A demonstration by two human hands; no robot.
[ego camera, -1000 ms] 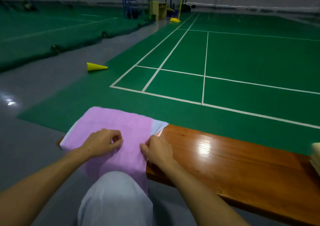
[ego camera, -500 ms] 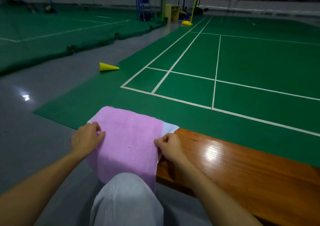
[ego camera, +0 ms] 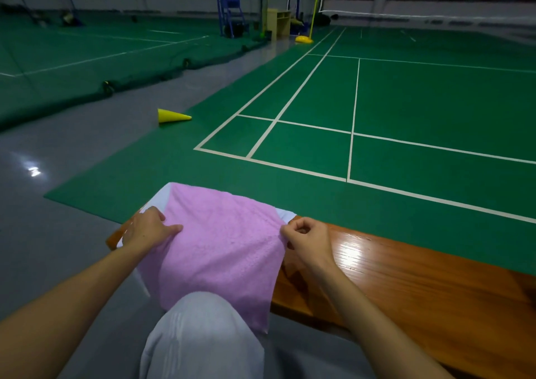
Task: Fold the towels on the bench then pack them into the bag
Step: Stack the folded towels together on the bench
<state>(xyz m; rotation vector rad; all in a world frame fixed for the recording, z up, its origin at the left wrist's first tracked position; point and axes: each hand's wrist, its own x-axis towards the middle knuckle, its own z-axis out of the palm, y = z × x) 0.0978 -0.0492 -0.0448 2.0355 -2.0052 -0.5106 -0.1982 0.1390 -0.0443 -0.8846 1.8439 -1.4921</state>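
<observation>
A pink towel [ego camera: 223,248] lies spread over the left end of the wooden tabletop [ego camera: 406,286], its near edge hanging over a knee. The left hand [ego camera: 148,229] grips the towel's left edge; the right hand [ego camera: 307,238] pinches its right edge. A pale towel [ego camera: 162,197] peeks out beneath.

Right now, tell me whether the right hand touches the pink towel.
Touching. The head view shows the right hand pinching the pink towel at its right edge, over the wooden bench.
</observation>
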